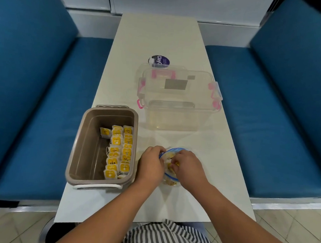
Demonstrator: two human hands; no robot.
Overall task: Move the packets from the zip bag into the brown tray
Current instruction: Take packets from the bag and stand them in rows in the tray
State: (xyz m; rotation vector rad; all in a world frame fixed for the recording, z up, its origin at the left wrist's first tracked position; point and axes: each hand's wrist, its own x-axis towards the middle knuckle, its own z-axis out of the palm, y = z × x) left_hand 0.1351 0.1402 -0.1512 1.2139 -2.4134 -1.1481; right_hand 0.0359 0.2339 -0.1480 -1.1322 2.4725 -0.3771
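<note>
A clear zip bag point(169, 181) with a blue zip rim lies on the white table, holding yellow tea packets. My left hand point(151, 164) grips the bag's left rim and holds its mouth open. The fingers of my right hand point(186, 166) reach into the bag and pinch a yellow packet point(172, 165). To the left stands the brown tray point(80, 150), with several yellow-and-white tea packets point(118, 152) standing in rows along its right side.
A clear plastic box point(175, 112) with pink latches stands behind the bag, its lid point(178, 83) leaning on top. A round dark sticker point(160, 61) sits farther back on the table point(160, 34). Blue bench seats flank both sides.
</note>
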